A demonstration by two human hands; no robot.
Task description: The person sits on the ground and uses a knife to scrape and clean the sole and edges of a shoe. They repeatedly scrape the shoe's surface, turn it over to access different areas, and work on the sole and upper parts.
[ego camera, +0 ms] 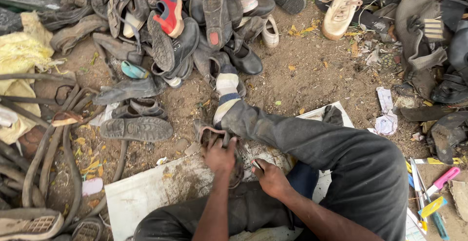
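Sitting on a white board (146, 192), the person pins a worn shoe (214, 136) under the left hand (220, 155), fingers pressed down on it. The right hand (270, 177) pinches a small blade (257, 165) beside it; short strokes away from the fingers seem wisest. Beyond lies a loose sole (136, 129), then heaped shoes (195, 21).

A person sits on a dirty white board (146, 192) laid on bare dirt ground (312, 70), legs in dark trousers (341, 158), one foot in a striped sock (226, 87). The left hand (220, 155) presses down on a worn brown shoe (209, 134) near the knee. The right hand (272, 177) grips a small dark tool (257, 165) just beside it. A heap of old shoes (195, 21) lies far behind. Rubber strips (44, 158) curl at left. Pens and small tools (434, 197) lie at right.
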